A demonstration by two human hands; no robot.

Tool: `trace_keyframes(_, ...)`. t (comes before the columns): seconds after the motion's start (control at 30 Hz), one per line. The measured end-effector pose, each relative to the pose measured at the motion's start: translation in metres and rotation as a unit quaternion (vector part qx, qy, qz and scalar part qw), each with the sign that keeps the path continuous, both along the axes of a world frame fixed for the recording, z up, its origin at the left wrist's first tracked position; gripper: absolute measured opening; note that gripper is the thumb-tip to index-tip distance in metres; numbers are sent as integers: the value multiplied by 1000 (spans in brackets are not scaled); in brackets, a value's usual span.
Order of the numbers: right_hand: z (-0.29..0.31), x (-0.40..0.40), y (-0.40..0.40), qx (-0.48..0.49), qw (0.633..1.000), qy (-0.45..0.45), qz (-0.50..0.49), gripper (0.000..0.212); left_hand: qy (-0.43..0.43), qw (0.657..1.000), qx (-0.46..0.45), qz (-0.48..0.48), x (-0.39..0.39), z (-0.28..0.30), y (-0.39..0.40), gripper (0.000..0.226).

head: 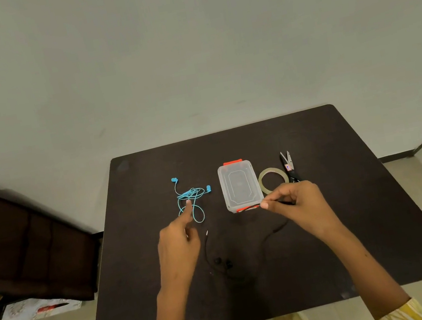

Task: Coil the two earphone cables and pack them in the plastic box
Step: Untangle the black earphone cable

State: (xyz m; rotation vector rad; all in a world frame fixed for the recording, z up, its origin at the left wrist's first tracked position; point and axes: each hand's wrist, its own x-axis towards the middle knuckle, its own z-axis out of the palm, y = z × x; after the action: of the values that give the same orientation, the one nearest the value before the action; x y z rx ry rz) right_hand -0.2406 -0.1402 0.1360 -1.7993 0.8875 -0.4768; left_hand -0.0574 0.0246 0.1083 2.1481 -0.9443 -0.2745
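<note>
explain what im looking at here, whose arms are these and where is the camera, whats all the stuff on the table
There is no machine here: the arms belong to a person doing the job with bare hands. The single picture comes from a wide-angle camera worn on the person's head, looking forward and down.

On the dark table lie a tangled blue earphone cable, a clear plastic box with its lid on and orange clasps, a tape roll and scissors to its right.

A black earphone cable lies loose near the table's front; it is hard to see against the dark top. The right hand pinches part of it just in front of the box. The left hand holds nothing, its forefinger stretched toward the blue cable.
</note>
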Motion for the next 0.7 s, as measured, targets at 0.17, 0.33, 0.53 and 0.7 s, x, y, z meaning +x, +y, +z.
trace_keyframes(0.17, 1, 14, 13, -5, 999, -10, 42, 8, 63, 982, -95, -153, -34, 24, -19, 28)
trace_keyframes(0.33, 0, 20, 21, -1, 997, -24, 69, 12, 34, 978, -126, -161, -34, 21, -24, 15)
trace_keyframes(0.53, -4, 4, 4, 21, 999, -4, 41, 7, -14, 988, -142, -66, -13, 21, -11, 14)
trace_keyframes(0.7, -11, -17, -14, 22, 999, 20, 13, 9, 9, 988, -153, -9, 7, 15, 0, 13)
